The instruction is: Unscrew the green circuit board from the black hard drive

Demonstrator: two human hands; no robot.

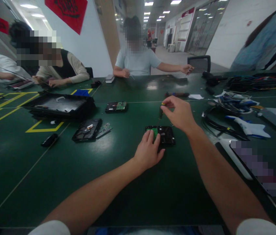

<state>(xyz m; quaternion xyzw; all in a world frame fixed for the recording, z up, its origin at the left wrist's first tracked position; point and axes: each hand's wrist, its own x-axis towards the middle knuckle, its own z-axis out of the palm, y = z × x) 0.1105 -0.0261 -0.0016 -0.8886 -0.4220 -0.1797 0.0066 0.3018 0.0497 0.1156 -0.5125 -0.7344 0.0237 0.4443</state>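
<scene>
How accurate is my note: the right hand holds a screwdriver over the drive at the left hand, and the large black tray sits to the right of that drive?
One thing is wrong: the large black tray sits to the left of that drive, as the head view shows. The right hand does hold a screwdriver over the drive at the left hand.

The worktop [118, 195] was dark green with yellow lines; the nearest drive [167, 134] was black and green; the tray [87, 106] black.
</scene>
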